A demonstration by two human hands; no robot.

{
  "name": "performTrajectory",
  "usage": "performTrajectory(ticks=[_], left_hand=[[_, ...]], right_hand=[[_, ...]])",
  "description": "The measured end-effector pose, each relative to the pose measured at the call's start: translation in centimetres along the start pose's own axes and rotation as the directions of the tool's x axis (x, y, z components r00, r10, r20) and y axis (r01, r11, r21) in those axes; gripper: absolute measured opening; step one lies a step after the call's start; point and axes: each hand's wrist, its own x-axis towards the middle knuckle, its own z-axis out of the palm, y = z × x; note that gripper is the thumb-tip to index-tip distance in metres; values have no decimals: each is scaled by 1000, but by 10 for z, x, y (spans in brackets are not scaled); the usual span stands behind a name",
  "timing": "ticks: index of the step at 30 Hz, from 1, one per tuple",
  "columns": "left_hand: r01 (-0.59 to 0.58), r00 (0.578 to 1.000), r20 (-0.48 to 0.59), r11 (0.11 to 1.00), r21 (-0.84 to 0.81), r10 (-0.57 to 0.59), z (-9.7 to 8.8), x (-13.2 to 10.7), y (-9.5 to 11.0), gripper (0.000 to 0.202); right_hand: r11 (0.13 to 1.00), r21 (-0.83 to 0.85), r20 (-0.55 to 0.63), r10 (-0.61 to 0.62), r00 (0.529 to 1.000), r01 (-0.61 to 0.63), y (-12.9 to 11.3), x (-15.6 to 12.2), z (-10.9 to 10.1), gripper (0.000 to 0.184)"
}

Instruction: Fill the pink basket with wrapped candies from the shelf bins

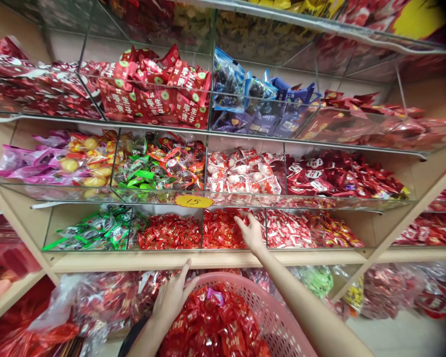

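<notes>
Head view: pink basket (284,310) sits below shelf board (115,263), heaped with red-wrapped candies (211,327) — placed so near probably to keep reach short. Left hand (170,297) at basket's left rim, thumb and forefinger spread, nothing visible between; perhaps it steadies basket. Right hand (250,232) above basket, fingers loosely parted at small red candies (223,229); no piece seen in grasp. Above basket, clear dividers (202,230) seem to prevent mixing — each sort keeps own compartment.
</notes>
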Motion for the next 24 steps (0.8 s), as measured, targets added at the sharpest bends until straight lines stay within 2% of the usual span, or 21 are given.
performTrajectory(ticks=[2, 4, 7, 8, 10, 12, 14, 16, 18, 20, 21, 23, 24], left_hand=[[-13, 1000, -10, 1000, -1, 13, 1, 0, -1, 57], [-24, 1000, -13, 1000, -4, 24, 1, 1, -2, 57], [-13, 1000, 6, 1000, -2, 13, -1, 0, -1, 56], [-5, 1000, 13, 1000, 1, 5, -2, 0, -1, 56], [6, 1000, 21, 1000, 5, -6, -5, 0, 0, 56], [5, 1000, 20, 1000, 6, -5, -6, -1, 2, 56], [0, 1000, 6, 1000, 7, 0, -5, -1, 2, 57], [0, 1000, -5, 1000, 11, 0, -5, -1, 2, 57], [2, 1000, -6, 1000, 14, -2, -4, -1, 2, 58], [-4, 1000, -7, 1000, 13, 5, -3, -1, 2, 58], [-10, 1000, -10, 1000, 13, 10, -2, 0, 1, 58], [-21, 1000, -20, 1000, 14, 21, -1, 0, 1, 58], [-24, 999, -25, 1000, 16, 25, 0, 1, 0, 58]], right_hand=[[948, 252, 4, 201, 980, -195, -10, -1, 3, 36], [833, 424, 93, 351, 932, -356, -20, -4, 3, 33], [616, 591, 307, 424, 852, -520, -35, -17, -4, 25], [547, 618, 382, 419, 824, -565, -39, -24, -8, 23], [484, 598, 504, 393, 769, -639, -44, -41, -18, 23], [490, 505, 615, 373, 695, -711, -46, -60, -29, 24], [550, 379, 684, 375, 626, -744, -43, -81, -40, 24], [654, 241, 700, 395, 595, -717, -35, -101, -50, 26], [786, 79, 680, 407, 610, -613, -23, -119, -59, 29], [901, -103, 634, 385, 671, -421, -9, -135, -65, 27], [933, -189, 601, 356, 715, -305, -3, -142, -68, 25], [938, -337, 573, 271, 774, -79, 6, -154, -72, 20], [921, -388, 578, 233, 782, 13, 8, -158, -73, 20]])
